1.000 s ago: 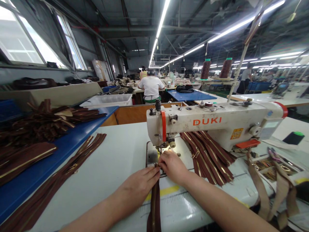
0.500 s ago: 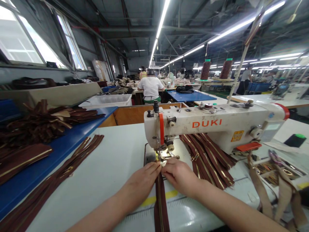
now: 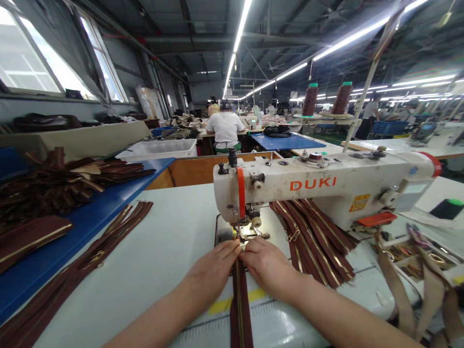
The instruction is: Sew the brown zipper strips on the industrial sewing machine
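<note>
A brown zipper [image 3: 240, 302] with a gold chain runs from the table's front edge up to the needle area of the white sewing machine [image 3: 275, 181]. On its left side lies my left hand [image 3: 214, 268], fingers pressed together on the tape just before the presser foot. My right hand [image 3: 266, 266] is closed with curled fingers at the zipper's right edge, its fingertips close to the left hand's. Both hands hold the zipper; the spot under the fingertips is hidden.
Several brown zippers [image 3: 315, 241] lie fanned out under the machine arm. A long zipper bundle [image 3: 92, 256] rests at left, beside a blue table [image 3: 119, 191] piled with brown pieces. At right sit a parts tray [image 3: 427, 256] and hanging beige straps [image 3: 398, 295]. Ahead, a person [image 3: 225, 128] sits.
The view has shifted slightly. Both hands stay close to the presser foot on the zipper, with hardly any movement.
</note>
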`<control>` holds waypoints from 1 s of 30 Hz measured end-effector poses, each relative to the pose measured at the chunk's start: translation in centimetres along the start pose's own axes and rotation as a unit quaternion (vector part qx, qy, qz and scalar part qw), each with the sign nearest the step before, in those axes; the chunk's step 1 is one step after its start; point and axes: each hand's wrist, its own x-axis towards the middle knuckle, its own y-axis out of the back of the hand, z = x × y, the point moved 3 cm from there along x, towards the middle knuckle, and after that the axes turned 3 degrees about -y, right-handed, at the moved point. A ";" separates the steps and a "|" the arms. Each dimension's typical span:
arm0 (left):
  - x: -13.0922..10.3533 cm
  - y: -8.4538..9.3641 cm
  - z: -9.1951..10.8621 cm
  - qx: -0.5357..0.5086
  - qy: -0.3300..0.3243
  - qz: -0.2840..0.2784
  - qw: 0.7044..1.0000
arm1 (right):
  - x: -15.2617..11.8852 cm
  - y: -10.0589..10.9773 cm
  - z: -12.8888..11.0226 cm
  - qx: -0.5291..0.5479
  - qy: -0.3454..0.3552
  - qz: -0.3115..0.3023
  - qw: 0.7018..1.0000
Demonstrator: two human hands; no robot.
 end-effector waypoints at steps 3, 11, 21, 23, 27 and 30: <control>-0.2 0.3 0.4 0.002 -0.011 0.002 1.000 | -0.2 0.1 -0.2 -0.002 0.007 -0.005 1.000; -0.9 1.1 1.5 -0.012 -0.005 0.000 1.000 | -0.7 0.2 -0.7 -0.004 0.017 0.001 1.000; -0.7 0.6 1.6 -0.026 0.016 -0.021 0.999 | -0.7 0.3 -0.5 0.000 0.008 0.012 1.000; -0.4 0.7 1.4 -0.036 0.021 -0.016 0.999 | -0.5 0.2 -0.3 -0.008 0.005 0.009 1.000; 0.1 1.0 1.1 -0.037 0.029 -0.010 0.999 | -0.1 0.1 -0.1 -0.023 -0.001 0.007 1.000; 0.3 1.1 1.0 -0.030 0.028 -0.009 0.999 | 0.0 0.1 0.0 -0.033 -0.009 0.009 0.999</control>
